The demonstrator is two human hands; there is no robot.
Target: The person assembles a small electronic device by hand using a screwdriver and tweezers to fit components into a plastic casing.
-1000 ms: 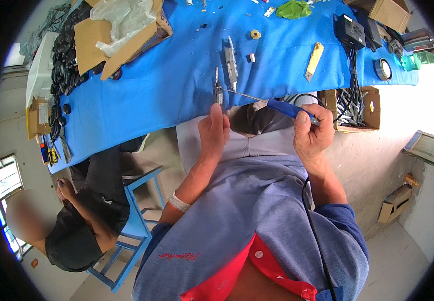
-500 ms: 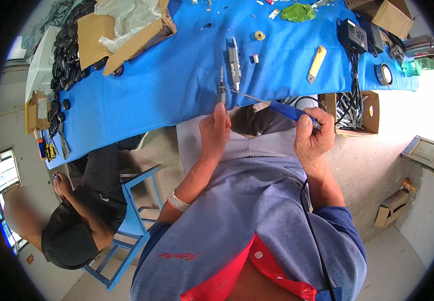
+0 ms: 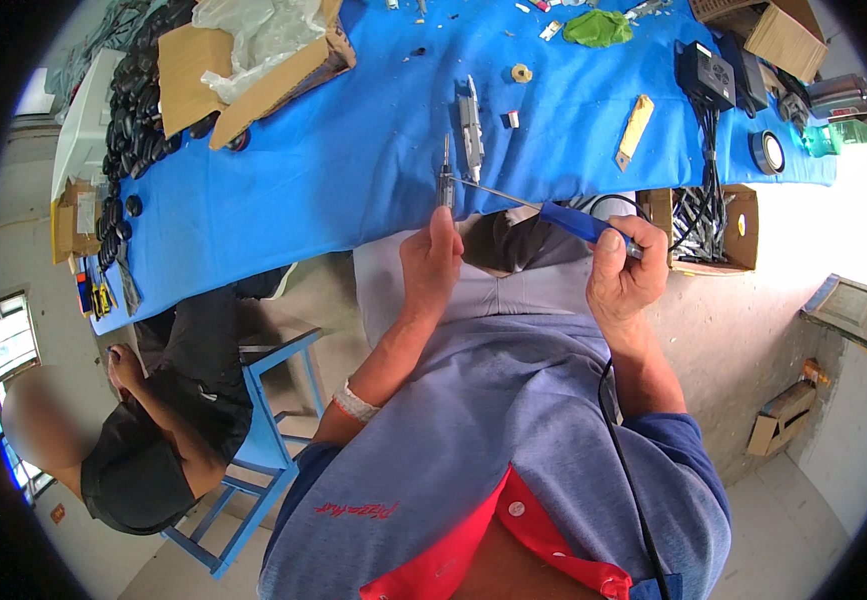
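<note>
My left hand [image 3: 429, 262] pinches a small slim grey part [image 3: 445, 188] upright at the table's near edge; a thin rod sticks up from its top. My right hand [image 3: 628, 270] is closed round the blue handle of a screwdriver [image 3: 571, 219]. Its long thin shaft slants left, and the tip meets the side of the grey part. Just beyond, on the blue cloth [image 3: 353, 180], lies a longer grey part [image 3: 470, 130] of similar look. A small white-and-red piece [image 3: 512, 120] and a brass-coloured round piece [image 3: 521, 73] are nearby.
A yellow utility knife [image 3: 635, 132] and a tape roll [image 3: 767, 150] lie to the right, by a black power adapter [image 3: 705, 76]. An open cardboard box [image 3: 191, 85] and many black parts [image 3: 128, 140] fill the left. Another person [image 3: 158, 450] sits at lower left.
My hands, the grey part and the screwdriver hold nearly the same pose. The whole view has shifted very slightly.
</note>
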